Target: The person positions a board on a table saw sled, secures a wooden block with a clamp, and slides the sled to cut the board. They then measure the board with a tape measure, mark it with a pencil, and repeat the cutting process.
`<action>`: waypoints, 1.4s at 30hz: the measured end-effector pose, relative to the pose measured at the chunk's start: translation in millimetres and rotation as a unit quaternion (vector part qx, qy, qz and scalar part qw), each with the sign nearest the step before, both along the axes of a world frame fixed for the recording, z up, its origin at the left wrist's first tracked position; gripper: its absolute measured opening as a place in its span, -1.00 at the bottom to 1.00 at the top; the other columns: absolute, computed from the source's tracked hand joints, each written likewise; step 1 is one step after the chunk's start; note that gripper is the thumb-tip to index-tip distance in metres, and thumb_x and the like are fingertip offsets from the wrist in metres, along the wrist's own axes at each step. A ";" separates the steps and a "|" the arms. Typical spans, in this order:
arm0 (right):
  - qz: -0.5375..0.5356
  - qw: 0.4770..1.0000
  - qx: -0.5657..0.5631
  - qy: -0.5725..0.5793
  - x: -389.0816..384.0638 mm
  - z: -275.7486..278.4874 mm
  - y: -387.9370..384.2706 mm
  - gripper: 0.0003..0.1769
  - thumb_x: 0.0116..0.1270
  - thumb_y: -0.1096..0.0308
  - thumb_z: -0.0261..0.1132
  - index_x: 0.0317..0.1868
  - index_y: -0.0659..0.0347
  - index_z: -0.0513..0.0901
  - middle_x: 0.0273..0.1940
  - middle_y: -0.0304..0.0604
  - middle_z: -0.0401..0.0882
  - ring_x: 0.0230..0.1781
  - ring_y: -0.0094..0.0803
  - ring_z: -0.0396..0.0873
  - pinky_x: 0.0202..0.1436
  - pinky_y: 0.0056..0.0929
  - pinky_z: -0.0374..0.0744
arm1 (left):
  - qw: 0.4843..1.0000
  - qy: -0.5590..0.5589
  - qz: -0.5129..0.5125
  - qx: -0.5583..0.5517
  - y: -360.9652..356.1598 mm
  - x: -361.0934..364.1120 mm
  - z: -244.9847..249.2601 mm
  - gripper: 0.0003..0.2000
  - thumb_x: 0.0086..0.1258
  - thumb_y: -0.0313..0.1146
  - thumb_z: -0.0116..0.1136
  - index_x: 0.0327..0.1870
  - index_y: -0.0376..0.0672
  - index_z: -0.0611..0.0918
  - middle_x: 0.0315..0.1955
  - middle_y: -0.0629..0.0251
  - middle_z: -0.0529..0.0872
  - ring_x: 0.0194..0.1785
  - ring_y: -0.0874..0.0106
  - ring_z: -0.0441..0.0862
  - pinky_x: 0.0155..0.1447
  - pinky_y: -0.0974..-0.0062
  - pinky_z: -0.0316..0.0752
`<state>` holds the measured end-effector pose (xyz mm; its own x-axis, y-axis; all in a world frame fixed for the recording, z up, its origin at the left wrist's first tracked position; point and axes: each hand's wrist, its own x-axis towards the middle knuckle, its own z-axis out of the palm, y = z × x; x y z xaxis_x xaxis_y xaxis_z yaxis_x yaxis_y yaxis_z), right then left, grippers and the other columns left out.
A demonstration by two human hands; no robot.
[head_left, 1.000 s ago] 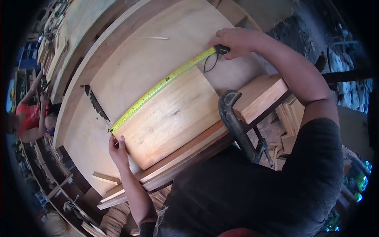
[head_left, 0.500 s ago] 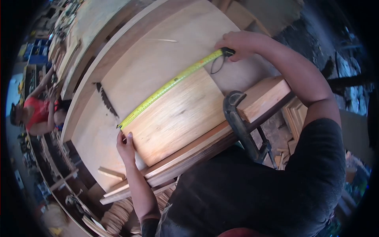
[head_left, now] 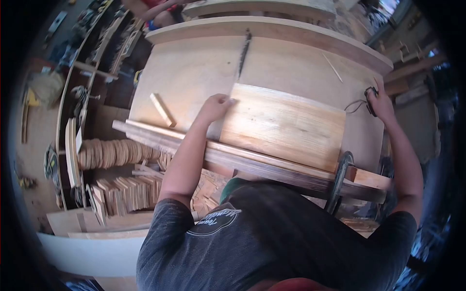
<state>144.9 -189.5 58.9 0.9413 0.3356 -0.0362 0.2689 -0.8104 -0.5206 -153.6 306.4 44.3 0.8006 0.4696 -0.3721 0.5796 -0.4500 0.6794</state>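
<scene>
A flat, pale wooden board (head_left: 286,123) lies on the plywood bench top (head_left: 189,72), its near edge along a wooden fence strip (head_left: 272,157). At the board's far left corner is my left hand (head_left: 215,108), fingers curled and closed on the edge. My right hand (head_left: 383,104) is off to the right, apart from the board, wrapped around a dark tape measure (head_left: 371,100) with a cord loop hanging from it. No yellow blade shows now. A C-clamp (head_left: 338,182) grips the fence near a wood block (head_left: 371,179).
A dark saw-blade slot (head_left: 244,53) runs beyond the board. A small wood stick (head_left: 162,110) and a thin sliver (head_left: 332,68) lie on the bench top. A raised rail (head_left: 272,28) borders the far side. Stacked wood pieces (head_left: 116,153) stand at left. Another person (head_left: 158,12) is beyond.
The yellow tape blade, stretched along the board's far edge before, is out of sight. My right hand has moved away from the board with the tape measure. The view has turned.
</scene>
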 end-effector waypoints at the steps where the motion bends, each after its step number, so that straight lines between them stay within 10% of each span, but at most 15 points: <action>1: -0.040 0.999 -0.026 -0.026 -1.5 12.5 19.0 -0.30 0.41 0.06 0.17 0.52 -0.08 0.22 0.10 0.19 0.61 0.09 0.10 0.62 0.19 -0.10 0.53 | 1.000 0.017 -0.013 0.004 3.5 -1.0 -11.3 -0.28 0.28 0.13 0.31 0.17 -0.44 0.59 0.08 -0.14 0.69 0.15 0.12 0.67 0.22 0.28 0.52; 10: 0.085 0.941 -0.254 -0.209 -2.7 -7.8 77.0 -0.20 0.35 -0.03 0.32 0.44 0.23 0.31 0.22 0.23 0.51 0.28 0.12 0.47 0.33 -0.09 0.46 | 0.980 0.099 -0.100 0.138 -19.5 -11.8 -15.8 -0.25 0.34 0.21 0.16 0.12 -0.49 0.59 0.07 -0.26 0.65 0.20 -0.02 0.61 0.32 0.24 0.46; 14: 0.150 0.973 -0.174 -0.034 -80.3 31.0 81.0 -0.09 0.19 -0.01 0.47 0.44 0.22 0.33 0.35 0.20 0.40 0.42 0.06 0.32 0.46 -0.11 0.33 | 0.996 0.065 -0.037 0.046 -22.3 -11.9 -7.8 -0.34 0.34 0.11 0.25 0.08 -0.48 0.61 0.01 -0.21 0.70 0.13 0.02 0.66 0.26 0.26 0.50; 16: 0.189 0.974 -0.121 -0.031 -102.4 48.7 82.8 -0.06 0.13 0.05 0.52 0.46 0.21 0.32 0.37 0.18 0.39 0.45 0.04 0.29 0.48 -0.13 0.31 | 0.958 -0.147 0.015 -0.246 -25.0 -13.5 4.5 -0.46 0.33 -0.11 0.37 0.08 -0.47 0.59 -0.06 -0.07 0.74 0.00 0.27 0.72 0.14 0.36 0.56; 20: 0.225 0.963 -0.001 -0.147 -164.9 111.7 128.8 0.14 -0.12 0.10 0.66 0.48 0.20 0.28 0.35 0.13 0.41 0.45 -0.03 0.31 0.50 -0.20 0.28 | 0.931 -0.257 -0.022 -0.258 -40.1 -42.6 73.8 -0.54 0.28 -0.24 0.44 0.05 -0.41 0.60 -0.09 0.08 0.74 -0.01 0.39 0.68 0.12 0.41 0.55; 22: 0.235 0.966 0.082 -0.076 -179.0 121.7 154.3 0.12 -0.27 0.03 0.71 0.36 0.20 0.44 0.21 0.09 0.56 0.30 -0.05 0.49 0.35 -0.24 0.42 | 0.894 -0.425 -0.107 -0.087 -36.2 -63.9 105.4 -0.54 0.25 -0.10 0.44 -0.01 -0.28 0.64 -0.16 0.17 0.75 -0.02 0.30 0.69 0.06 0.35 0.55; 25: 0.198 0.977 -0.008 -0.076 -204.8 162.8 187.6 -0.10 -0.28 0.02 0.72 0.11 0.23 0.62 0.00 0.02 0.66 0.05 -0.09 0.63 0.11 -0.26 0.53 | 0.841 -0.478 -0.232 0.096 17.7 -88.2 145.5 -0.49 0.28 -0.08 0.43 0.10 -0.26 0.61 -0.07 0.27 0.69 0.00 0.42 0.61 0.13 0.42 0.52; 27: 0.232 0.958 0.038 -0.167 -251.1 175.2 216.3 -0.32 -0.23 0.10 0.71 -0.11 0.28 0.66 -0.19 -0.03 0.66 -0.17 -0.12 0.66 -0.09 -0.28 0.56 | 0.801 -0.510 -0.301 -0.087 75.7 -81.5 134.0 -0.54 0.34 -0.07 0.37 0.08 -0.24 0.62 -0.11 0.27 0.69 -0.03 0.41 0.61 0.11 0.44 0.51; 29: 0.192 0.922 0.050 -0.331 -277.5 190.1 227.2 -0.39 -0.17 0.21 0.68 -0.10 0.27 0.66 -0.24 -0.04 0.62 -0.22 -0.13 0.62 -0.11 -0.29 0.56 | 0.894 -0.382 -0.224 -0.073 161.2 -74.8 106.9 -0.62 0.41 -0.14 0.30 0.08 -0.23 0.63 -0.10 0.20 0.68 -0.03 0.40 0.59 0.12 0.46 0.49; 31: 0.169 0.892 0.000 -0.419 -313.9 225.1 228.9 -0.47 -0.13 0.31 0.65 -0.13 0.25 0.65 -0.29 -0.05 0.58 -0.26 -0.13 0.59 -0.14 -0.30 0.55 | 0.896 -0.220 -0.236 0.305 260.6 -85.0 54.4 -0.62 0.32 -0.33 0.30 0.17 -0.11 0.63 0.10 0.14 0.65 0.17 0.17 0.58 0.25 0.26 0.48; 33: 0.122 0.881 -0.046 -0.456 -331.4 247.5 208.5 -0.51 -0.12 0.33 0.64 -0.17 0.23 0.64 -0.29 -0.06 0.57 -0.25 -0.12 0.59 -0.15 -0.29 0.55 | 0.855 -0.099 -0.293 0.417 320.7 -102.0 -3.4 -0.53 0.15 -0.33 0.40 0.16 0.00 0.65 0.19 0.18 0.60 0.28 0.09 0.50 0.32 0.15 0.44; 37: 0.007 0.879 -0.104 -0.466 -369.0 280.1 151.5 -0.51 0.01 0.29 0.59 -0.08 0.23 0.60 -0.24 -0.04 0.59 -0.18 -0.08 0.62 -0.10 -0.28 0.57 | 0.827 0.049 -0.378 0.414 314.2 -102.4 -1.6 -0.44 0.00 -0.26 0.50 0.15 0.12 0.67 0.24 0.33 0.58 0.38 0.18 0.43 0.37 0.10 0.39; 39: -0.078 0.891 -0.123 -0.430 -385.3 284.1 105.9 -0.48 0.05 0.21 0.57 -0.02 0.23 0.59 -0.19 0.00 0.61 -0.14 -0.07 0.64 -0.06 -0.28 0.58 | 0.832 0.056 -0.420 0.359 355.4 -92.5 -5.5 -0.56 0.06 -0.13 0.50 -0.02 -0.04 0.72 -0.04 0.14 0.75 0.08 0.12 0.66 0.19 0.16 0.51; 41: -0.170 0.881 -0.153 -0.414 -413.2 281.1 49.2 -0.46 0.09 0.11 0.56 -0.01 0.22 0.60 -0.15 0.01 0.66 -0.12 -0.08 0.67 -0.03 -0.29 0.58 | 0.897 -0.017 -0.266 0.353 376.4 -120.2 42.6 -0.56 0.19 -0.11 0.43 0.02 -0.18 0.69 -0.13 0.04 0.77 -0.02 0.05 0.70 0.07 0.16 0.54; 42: -0.220 0.875 -0.143 -0.407 -429.7 275.3 15.3 -0.45 0.09 0.07 0.56 -0.02 0.22 0.61 -0.16 0.00 0.68 -0.13 -0.09 0.68 -0.04 -0.29 0.58 | 0.965 -0.163 -0.144 0.146 453.7 -126.0 5.4 -0.60 0.26 -0.14 0.35 0.01 -0.23 0.68 -0.14 0.00 0.77 -0.05 0.08 0.71 0.04 0.19 0.54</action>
<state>-284.8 -174.3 334.2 0.7299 0.0205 0.6833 0.0853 -0.9945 -0.0612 -279.6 760.1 49.7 0.9656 0.2573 0.0366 0.1787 -0.7595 0.6254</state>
